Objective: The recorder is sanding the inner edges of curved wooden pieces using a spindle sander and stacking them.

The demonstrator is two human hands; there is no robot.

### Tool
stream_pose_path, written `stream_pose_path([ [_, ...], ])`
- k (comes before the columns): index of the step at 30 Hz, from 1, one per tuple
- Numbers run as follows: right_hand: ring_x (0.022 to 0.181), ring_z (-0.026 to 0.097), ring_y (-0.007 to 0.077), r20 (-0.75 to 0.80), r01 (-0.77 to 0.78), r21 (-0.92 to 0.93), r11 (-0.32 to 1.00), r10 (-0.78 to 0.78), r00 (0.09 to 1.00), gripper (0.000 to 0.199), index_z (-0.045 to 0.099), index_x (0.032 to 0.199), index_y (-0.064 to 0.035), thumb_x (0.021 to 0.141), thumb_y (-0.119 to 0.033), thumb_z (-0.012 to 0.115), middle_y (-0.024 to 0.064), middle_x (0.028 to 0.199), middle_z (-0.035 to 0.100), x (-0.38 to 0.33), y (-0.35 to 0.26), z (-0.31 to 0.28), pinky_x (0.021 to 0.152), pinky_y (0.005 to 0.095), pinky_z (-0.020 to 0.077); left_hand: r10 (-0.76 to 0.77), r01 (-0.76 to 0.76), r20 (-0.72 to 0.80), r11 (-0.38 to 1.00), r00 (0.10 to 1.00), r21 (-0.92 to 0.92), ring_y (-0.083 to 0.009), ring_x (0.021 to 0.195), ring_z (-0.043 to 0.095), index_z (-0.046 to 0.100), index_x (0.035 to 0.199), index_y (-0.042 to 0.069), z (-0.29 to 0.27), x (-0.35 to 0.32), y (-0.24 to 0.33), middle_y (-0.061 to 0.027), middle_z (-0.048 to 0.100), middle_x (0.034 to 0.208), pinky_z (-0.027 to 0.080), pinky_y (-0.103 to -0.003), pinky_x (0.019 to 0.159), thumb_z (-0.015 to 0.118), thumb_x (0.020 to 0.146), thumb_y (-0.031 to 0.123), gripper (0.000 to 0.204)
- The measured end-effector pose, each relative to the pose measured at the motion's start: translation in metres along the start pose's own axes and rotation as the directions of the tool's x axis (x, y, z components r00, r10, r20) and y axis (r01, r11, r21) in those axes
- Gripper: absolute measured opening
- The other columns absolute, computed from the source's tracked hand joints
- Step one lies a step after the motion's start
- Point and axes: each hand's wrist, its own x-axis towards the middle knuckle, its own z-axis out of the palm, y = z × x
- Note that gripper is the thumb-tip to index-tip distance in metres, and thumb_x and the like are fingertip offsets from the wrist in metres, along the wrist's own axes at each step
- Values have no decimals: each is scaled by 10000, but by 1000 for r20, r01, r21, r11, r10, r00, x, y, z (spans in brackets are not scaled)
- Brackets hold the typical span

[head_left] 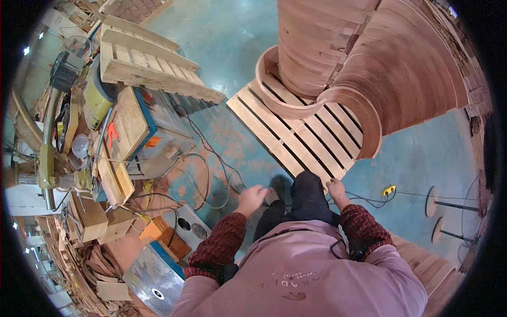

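Observation:
My left hand [252,199] hangs in front of my left leg above the blue floor, smeared by motion so its fingers do not show clearly. On the other side, my right hand [336,189] is beside my right knee with its fingers curled in, and I see nothing held in it. The near corner of a slatted wooden pallet [296,140] lies just ahead of my right hand. On that pallet stand tall curved wooden panels [322,42], with rounded, scroll-like lower ends. Neither hand appears to touch the pallet or the panels.
Black cables [206,142] trail across the dusty floor at left, beside a cluttered workbench [127,127] with a red clamp [111,133]. Another pallet [153,66] leans beyond it. A yellow power socket [389,190] with cords and round-based stands [432,202] are at right.

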Motion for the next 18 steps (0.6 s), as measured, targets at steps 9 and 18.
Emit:
stream_pose_path([
  [9,863,622,190,357,-426,442,789,281,891,580,528,1438,-26,952,-316,655,62,1026,639,143,-124,32,707,362,520,219,-127,454,966,864,-225,-381,829,731,743,951,38,68,113,103,-193,744,904,569,-469,743,651,984,417,391],
  [18,1061,611,246,474,-567,604,560,319,821,639,446,1478,-71,983,-425,643,132,1255,593,342,-198,103,844,432,527,14,708,844,538,537,-459,-123,462,548,667,1006,55,106,226,88,-40,609,639,440,-283,438,548,1086,414,386],
])
